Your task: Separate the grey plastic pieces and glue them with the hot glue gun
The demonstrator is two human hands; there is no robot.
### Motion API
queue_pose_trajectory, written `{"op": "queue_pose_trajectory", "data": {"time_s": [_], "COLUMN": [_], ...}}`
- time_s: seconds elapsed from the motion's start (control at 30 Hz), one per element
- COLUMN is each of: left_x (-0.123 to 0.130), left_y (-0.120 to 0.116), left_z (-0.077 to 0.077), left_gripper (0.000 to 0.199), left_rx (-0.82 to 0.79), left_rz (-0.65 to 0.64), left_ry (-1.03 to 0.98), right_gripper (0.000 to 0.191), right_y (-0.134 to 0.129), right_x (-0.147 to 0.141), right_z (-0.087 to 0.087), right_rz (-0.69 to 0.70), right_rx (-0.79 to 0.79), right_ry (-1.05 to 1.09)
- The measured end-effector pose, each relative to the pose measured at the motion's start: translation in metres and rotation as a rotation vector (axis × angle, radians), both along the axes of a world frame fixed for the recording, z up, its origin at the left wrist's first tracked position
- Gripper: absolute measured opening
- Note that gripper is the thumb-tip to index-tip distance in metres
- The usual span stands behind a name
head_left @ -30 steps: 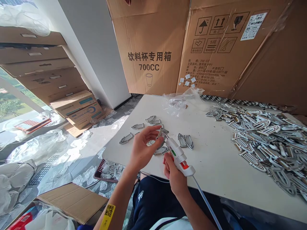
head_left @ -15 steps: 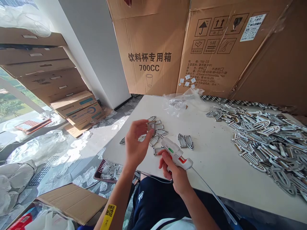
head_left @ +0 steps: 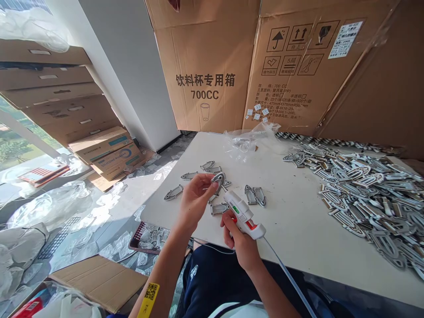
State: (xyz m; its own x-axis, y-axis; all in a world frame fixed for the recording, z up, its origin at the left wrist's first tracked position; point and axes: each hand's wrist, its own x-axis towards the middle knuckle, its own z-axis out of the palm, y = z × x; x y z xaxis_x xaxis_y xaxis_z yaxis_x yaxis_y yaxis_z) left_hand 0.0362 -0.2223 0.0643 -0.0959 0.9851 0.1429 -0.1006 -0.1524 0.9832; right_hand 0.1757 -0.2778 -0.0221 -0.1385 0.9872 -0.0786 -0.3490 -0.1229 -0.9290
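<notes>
Pinching a small grey frame [head_left: 218, 178] above the desk [head_left: 291, 225] with my left hand [head_left: 194, 201], in the head view I have my right hand [head_left: 243, 245] wrapped around a white glue gun [head_left: 241, 211]. Its nozzle [head_left: 225, 189] sits close to the frame; I cannot tell whether they touch. A slip there could burn my left hand. The long glue stick [head_left: 290, 279] might snag and jerk my aim, and drips could spoil the loose frames [head_left: 218, 209] underneath.

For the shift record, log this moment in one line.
left hand: holds part; right hand: holds glue gun, nozzle near part; table: loose parts, pile at right
</notes>
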Motion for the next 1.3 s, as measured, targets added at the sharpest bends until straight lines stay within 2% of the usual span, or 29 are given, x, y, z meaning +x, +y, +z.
{"op": "queue_pose_trajectory", "data": {"time_s": [0.23,0.47,0.77,0.97,1.1,1.2,1.3], "left_x": [0.002,0.003,0.003,0.004,0.007,0.007,-0.007], "left_y": [-0.008,-0.01,-0.01,-0.012,-0.014,-0.015,-0.012], "left_z": [0.01,0.012,0.007,0.009,0.009,0.009,0.012], "left_gripper": [0.032,0.033,0.029,0.026,0.02,0.011,0.009], "left_rx": [-0.04,-0.054,0.001,0.012,0.095,0.262,0.399], "left_rz": [0.001,0.019,0.026,0.037,0.12,0.187,0.24], "left_ry": [0.099,0.093,0.114,0.144,0.281,0.507,0.734], "right_gripper": [0.061,0.07,0.072,0.074,0.071,0.07,0.068], "right_y": [0.0,0.0,0.001,0.0,-0.003,-0.004,-0.001], "right_x": [-0.003,-0.01,-0.011,-0.01,-0.006,-0.004,-0.002], "right_z": [0.002,-0.007,-0.005,-0.003,0.005,0.011,0.013], "right_rz": [-0.075,-0.203,-0.204,-0.188,-0.166,-0.137,-0.07], "right_rx": [-0.028,-0.124,-0.122,-0.118,-0.075,-0.046,-0.079], "right_ry": [0.055,0.03,0.019,-0.012,-0.124,-0.158,-0.144]}}
